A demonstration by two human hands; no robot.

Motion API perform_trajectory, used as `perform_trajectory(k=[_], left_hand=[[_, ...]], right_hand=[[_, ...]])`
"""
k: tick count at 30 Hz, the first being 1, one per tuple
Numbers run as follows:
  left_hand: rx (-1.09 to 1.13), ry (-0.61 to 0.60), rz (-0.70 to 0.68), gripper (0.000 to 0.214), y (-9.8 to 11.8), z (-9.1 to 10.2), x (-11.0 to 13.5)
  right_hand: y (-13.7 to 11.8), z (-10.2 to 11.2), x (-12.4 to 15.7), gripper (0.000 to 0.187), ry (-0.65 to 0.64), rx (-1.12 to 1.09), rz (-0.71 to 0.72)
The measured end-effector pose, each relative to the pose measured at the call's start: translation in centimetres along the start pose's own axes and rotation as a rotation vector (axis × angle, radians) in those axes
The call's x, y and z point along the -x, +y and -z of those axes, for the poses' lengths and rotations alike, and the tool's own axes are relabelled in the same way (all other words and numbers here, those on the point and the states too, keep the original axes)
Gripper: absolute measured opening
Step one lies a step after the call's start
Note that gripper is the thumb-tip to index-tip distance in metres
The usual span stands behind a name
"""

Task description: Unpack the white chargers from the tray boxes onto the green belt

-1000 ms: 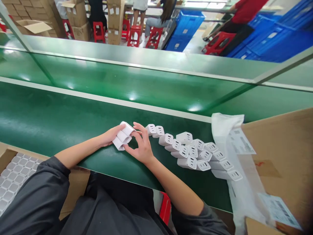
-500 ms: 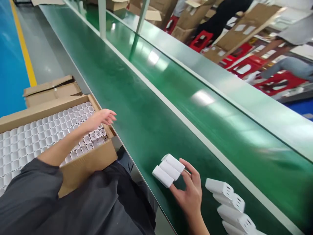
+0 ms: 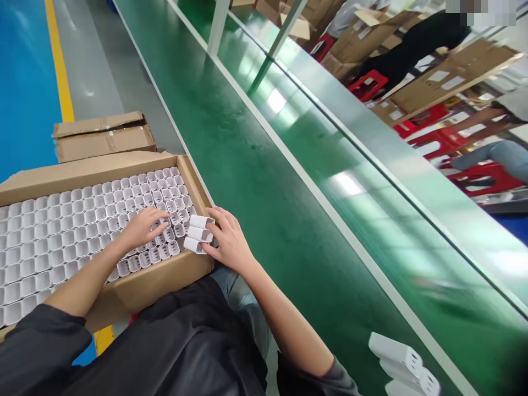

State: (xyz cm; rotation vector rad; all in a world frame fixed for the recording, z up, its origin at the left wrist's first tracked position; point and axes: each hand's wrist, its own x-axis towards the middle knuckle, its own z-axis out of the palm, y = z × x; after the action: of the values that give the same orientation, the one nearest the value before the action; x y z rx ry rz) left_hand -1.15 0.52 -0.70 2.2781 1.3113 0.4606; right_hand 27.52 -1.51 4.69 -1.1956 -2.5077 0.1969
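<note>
My right hand (image 3: 229, 242) grips three white chargers (image 3: 199, 234) stacked side by side, holding them over the near right corner of a cardboard box (image 3: 103, 173). The box is packed with several rows of white chargers standing upright in a tray (image 3: 61, 231). My left hand (image 3: 142, 226) lies on the chargers in the box, fingers spread, just left of the held stack. More white chargers (image 3: 402, 366) lie on the green conveyor belt (image 3: 264, 181) at the bottom right.
A second, closed cardboard box (image 3: 103, 135) sits on the floor behind the first. A yellow line (image 3: 58, 60) runs along the blue floor at left. Across the belt are red stools (image 3: 416, 129), cartons and other people.
My right hand carried the three chargers left from the belt to the box corner. My left hand dropped onto the chargers in the box. The view swung further left.
</note>
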Motion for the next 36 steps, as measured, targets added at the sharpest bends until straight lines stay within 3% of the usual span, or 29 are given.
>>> perform_trajectory(k=[5, 9, 16, 24, 29, 33, 36], left_hand=[[-0.181, -0.093, -0.221, 0.036, 0.6, -3.1, 0.5], [-0.254, -0.168, -0.271, 0.043, 0.7, -4.8, 0.4], [-0.29, -0.16, -0.232, 0.042, -0.2, -5.1, 0.2], [-0.317, -0.189, -0.244, 0.039, -1.2, -5.4, 0.2], [-0.332, -0.114, -0.263, 0.046, -0.4, -5.2, 0.1], [-0.354, -0.061, -0.358, 0.044, 1.8, -6.0, -1.6], [-0.373, -0.044, -0.309, 0.045, 3.3, -7.8, -3.7]], right_hand=[[-0.9, -0.9, -1.2, 0.029, -0.113, 0.142, 0.006], [-0.9, -0.6, -2.1, 0.03, -0.17, 0.179, 0.033], [0.3, -0.2, -3.2, 0.032, -0.258, 0.171, 0.16], [2.3, 1.5, -7.3, 0.043, -0.5, 0.086, 0.336], [3.2, 3.1, -9.5, 0.043, -0.386, 0.07, 0.267], [4.1, 3.6, -8.7, 0.043, -0.329, 0.043, 0.22], [4.2, 3.5, -7.4, 0.042, -0.331, 0.036, 0.213]])
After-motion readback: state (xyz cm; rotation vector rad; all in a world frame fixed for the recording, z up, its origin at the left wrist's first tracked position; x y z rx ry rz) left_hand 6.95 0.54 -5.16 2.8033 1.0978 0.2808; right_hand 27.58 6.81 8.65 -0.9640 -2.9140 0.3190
